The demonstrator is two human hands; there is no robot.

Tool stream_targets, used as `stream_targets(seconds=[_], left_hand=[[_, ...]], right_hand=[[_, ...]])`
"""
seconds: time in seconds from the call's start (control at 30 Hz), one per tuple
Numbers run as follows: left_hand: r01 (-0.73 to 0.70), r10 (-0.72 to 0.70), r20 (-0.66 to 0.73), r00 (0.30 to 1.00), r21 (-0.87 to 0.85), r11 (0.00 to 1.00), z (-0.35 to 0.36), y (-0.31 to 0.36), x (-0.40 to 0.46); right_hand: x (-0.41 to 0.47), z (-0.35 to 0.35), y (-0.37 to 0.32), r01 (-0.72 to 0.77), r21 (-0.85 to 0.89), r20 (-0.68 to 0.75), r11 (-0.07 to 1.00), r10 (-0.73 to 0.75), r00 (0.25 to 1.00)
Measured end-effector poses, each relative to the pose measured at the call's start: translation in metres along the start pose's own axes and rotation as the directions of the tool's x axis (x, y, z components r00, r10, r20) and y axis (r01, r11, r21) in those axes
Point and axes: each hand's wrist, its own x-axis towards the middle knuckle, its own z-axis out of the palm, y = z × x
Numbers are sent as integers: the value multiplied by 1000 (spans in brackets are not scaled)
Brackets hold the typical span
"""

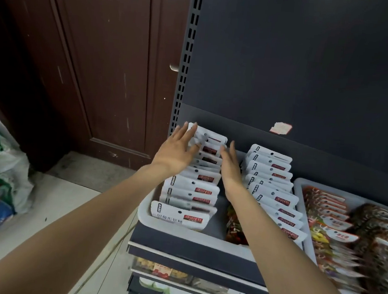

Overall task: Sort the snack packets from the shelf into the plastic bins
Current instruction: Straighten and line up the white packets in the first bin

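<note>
Shelf [192,248]: holds white bin [145,209]
Left hand [178,151]: my fingers straight, touching bin's left packets [193,189]
Right hand [230,167]: flat, beside them, holding nothing

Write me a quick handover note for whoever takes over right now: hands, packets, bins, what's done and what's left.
Left hand: open, fingers on the far end of the left row of packets.
Right hand: open, edge-on in the gap beside the right row of packets, holding nothing.
Both rows stand in the white bin; the second bin to the right holds two rows of darker packets.
Done: both bins look nearly full.
Left: straighten the left row; any packets still unsorted are out of view.
</note>
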Motion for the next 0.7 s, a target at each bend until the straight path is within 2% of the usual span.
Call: stream_targets(seconds=[0.03,0.07,0.13,0.2,0.3,0.37,0.43,0.53,0.6,0.7], left_hand=[[21,-20,16,1000,-46,999,0,-1,7],[73,-67,36,997,-179,981,0,-2,11],[177,-157,83,984,-473,863,-1,-4,15],[208,-176,112,978,-562,800,0,-8,14],[219,-209,79,975,-525,822,-3,-6,15],[178,-180,43,983,-486,856,-2,-7,17],[130,-128,30,991,-370,920,-2,-4,18],[122,-107,111,988,-138,983,-1,-5,22],[103,-106,154,982,25,994,-3,-5,22],[83,-92,103,990,94,992,-4,-6,17]], right_hand=[[3,0,-2,7,-8,23,1000,-7,1000],[6,1,-4,15,-16,59,1000,-14,998],[8,6,-10,43,-21,134,999,-39,990],[9,11,-13,76,-42,187,996,-67,980],[8,7,-15,77,-69,223,995,-60,973],[10,4,-16,74,-92,228,993,-51,972],[14,4,-15,85,-155,225,984,-49,973],[15,8,-13,93,-303,214,948,-28,976],[15,7,-11,97,-319,225,943,-24,974],[13,5,-12,107,-343,219,933,-32,975]])
